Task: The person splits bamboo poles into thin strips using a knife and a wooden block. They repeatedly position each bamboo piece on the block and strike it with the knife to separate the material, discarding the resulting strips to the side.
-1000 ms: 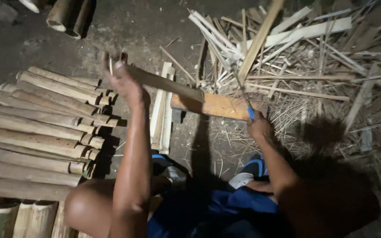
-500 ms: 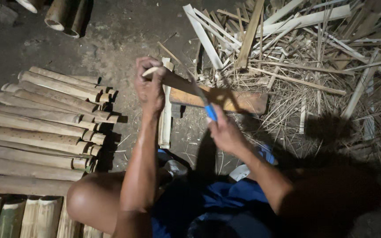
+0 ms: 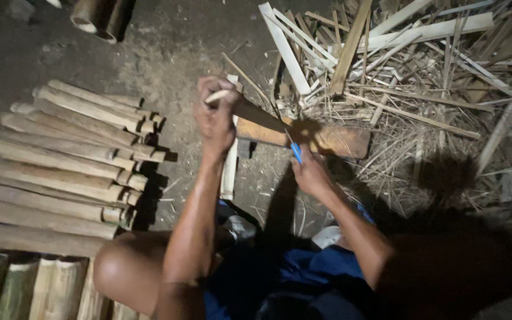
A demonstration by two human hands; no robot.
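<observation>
While the person squats on the dirt floor (image 3: 167, 53), the right hand (image 3: 312, 173) grips a blue-handled knife (image 3: 262, 115) closed-fisted, its blade over a wooden block (image 3: 327, 139). The left hand (image 3: 216, 115) clenches a thin bamboo strip (image 3: 219, 96) at the blade. Beyond lie bamboo splints (image 3: 422, 71); stacked bamboo tubes (image 3: 60, 160) sit left.

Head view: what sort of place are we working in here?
Probably a makeshift bamboo-working spot on bare ground: trimmed bamboo lengths stacked at left, split strips and shavings heaped at right, a wooden block between.

Single head view, looking steeply down, close over hands (image 3: 256, 139), lap, dirt ground (image 3: 167, 53).
</observation>
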